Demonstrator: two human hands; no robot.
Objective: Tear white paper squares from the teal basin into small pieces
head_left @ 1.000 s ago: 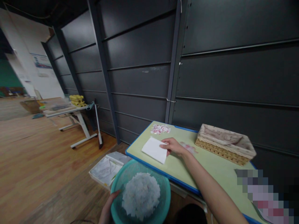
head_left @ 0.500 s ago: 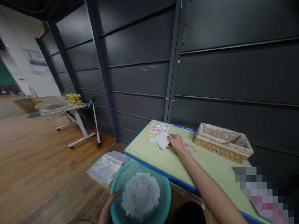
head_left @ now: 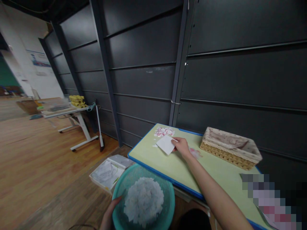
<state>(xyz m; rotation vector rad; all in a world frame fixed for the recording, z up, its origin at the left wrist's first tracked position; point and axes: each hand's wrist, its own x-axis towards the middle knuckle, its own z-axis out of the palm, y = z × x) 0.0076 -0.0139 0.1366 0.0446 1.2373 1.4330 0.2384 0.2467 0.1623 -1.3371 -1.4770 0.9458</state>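
Note:
My right hand (head_left: 181,146) pinches a square white card (head_left: 166,144) by its right edge, over the pale yellow tabletop (head_left: 153,159). Just behind the card lies a heap of pink and white scraps (head_left: 164,131), with a few white bits at its left. A pinkish patch (head_left: 195,153) shows beside my wrist. Down in front, my left hand (head_left: 112,209) grips the rim of a green plastic basket (head_left: 170,204), thumb over the edge and fingers hidden. Inside the basket is a large mound of whitish translucent flakes (head_left: 144,201).
A wicker basket with a cloth lining (head_left: 230,148) stands at the table's back right. Left of the green basket, an open white box (head_left: 107,174) sits low down. Farther left is a white-legged table (head_left: 64,111) with yellow bundles (head_left: 78,101). A dark panelled wall (head_left: 144,80) rises behind.
The card has tilted slightly in my right hand. My left hand stays on the basket rim, and the whole view has shifted a little.

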